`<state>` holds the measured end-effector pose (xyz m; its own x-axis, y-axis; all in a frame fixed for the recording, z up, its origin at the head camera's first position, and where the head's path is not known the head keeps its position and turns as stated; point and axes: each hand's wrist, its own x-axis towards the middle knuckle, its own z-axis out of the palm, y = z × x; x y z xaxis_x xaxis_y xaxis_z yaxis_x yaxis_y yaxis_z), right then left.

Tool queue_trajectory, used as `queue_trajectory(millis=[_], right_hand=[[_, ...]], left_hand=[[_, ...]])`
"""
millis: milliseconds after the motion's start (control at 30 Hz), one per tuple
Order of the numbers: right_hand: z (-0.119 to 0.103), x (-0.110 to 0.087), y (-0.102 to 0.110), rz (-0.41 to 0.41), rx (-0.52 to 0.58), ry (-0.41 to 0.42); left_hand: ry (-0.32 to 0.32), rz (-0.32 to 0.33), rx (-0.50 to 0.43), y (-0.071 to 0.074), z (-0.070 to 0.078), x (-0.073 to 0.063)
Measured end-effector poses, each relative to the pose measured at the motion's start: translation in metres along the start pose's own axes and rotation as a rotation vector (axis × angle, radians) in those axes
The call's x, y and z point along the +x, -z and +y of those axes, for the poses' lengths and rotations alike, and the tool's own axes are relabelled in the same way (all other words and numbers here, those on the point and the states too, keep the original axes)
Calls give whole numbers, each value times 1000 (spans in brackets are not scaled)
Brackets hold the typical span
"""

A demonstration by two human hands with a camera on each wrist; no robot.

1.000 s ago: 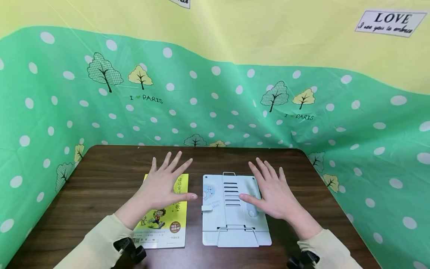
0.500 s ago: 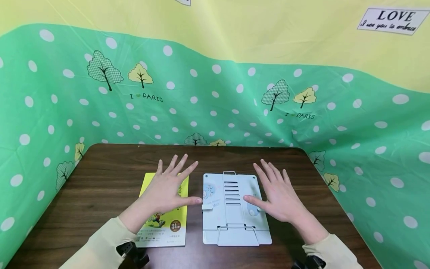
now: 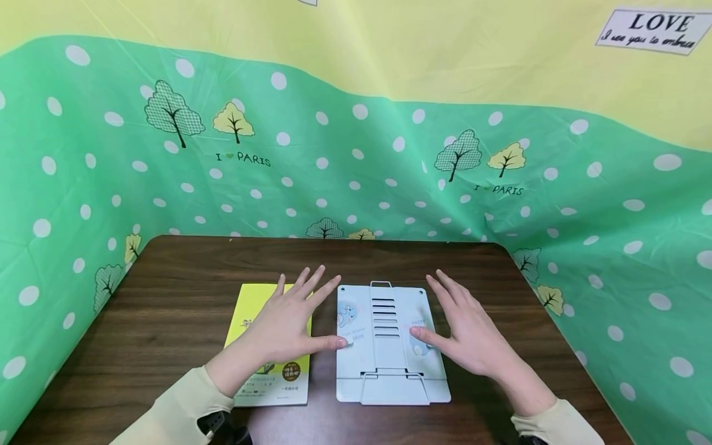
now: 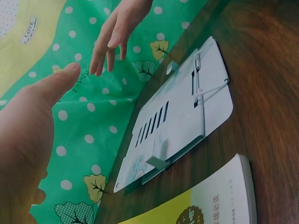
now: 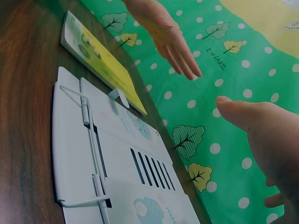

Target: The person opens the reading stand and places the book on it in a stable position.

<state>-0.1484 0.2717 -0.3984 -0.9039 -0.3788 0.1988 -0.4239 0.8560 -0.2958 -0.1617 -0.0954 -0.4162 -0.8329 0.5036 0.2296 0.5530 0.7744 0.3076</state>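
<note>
A pale blue book stand (image 3: 389, 346) with slots, a wire bracket and side clips lies folded flat on the table. To its left is a yellow book (image 3: 295, 389), lying flat with its cover up. My left hand (image 3: 283, 324) hovers over the book, fingers spread, its thumb reaching to the stand's left edge in the head view. My right hand (image 3: 470, 334) is held above the stand's right edge, thumb out over it. Both wrist views show the hands raised clear of the stand (image 4: 163, 126) and the book (image 5: 103, 60), holding nothing.
The dark wood table (image 3: 167, 321) is bounded at the back and sides by a green and yellow cloth (image 3: 345, 136) printed with dots and trees. A black wrist strap (image 3: 217, 425) sits on the left sleeve.
Both hands have drifted to the right, the left one more, so its thumb now overlaps the stand's left edge. The stand and book have stayed in place.
</note>
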Motion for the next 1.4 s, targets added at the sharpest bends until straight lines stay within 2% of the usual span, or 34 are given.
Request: queue_trajectory(millis=[333, 567, 767, 1300, 1400], right_hand=[[-6, -10, 3, -44, 166, -51], [-7, -13, 8, -49, 266, -70], [-6, -17, 11, -58, 373, -94], [-3, -22, 15, -166, 634, -204], [-2, -24, 14, -181, 684, -223]], left_hand=[[32, -53, -225, -3, 11, -3], [84, -73, -390, -3, 17, -6], [76, -71, -541, -5, 20, -7], [117, -100, -726, -14, 23, -10], [112, -113, -798, -16, 23, -10]])
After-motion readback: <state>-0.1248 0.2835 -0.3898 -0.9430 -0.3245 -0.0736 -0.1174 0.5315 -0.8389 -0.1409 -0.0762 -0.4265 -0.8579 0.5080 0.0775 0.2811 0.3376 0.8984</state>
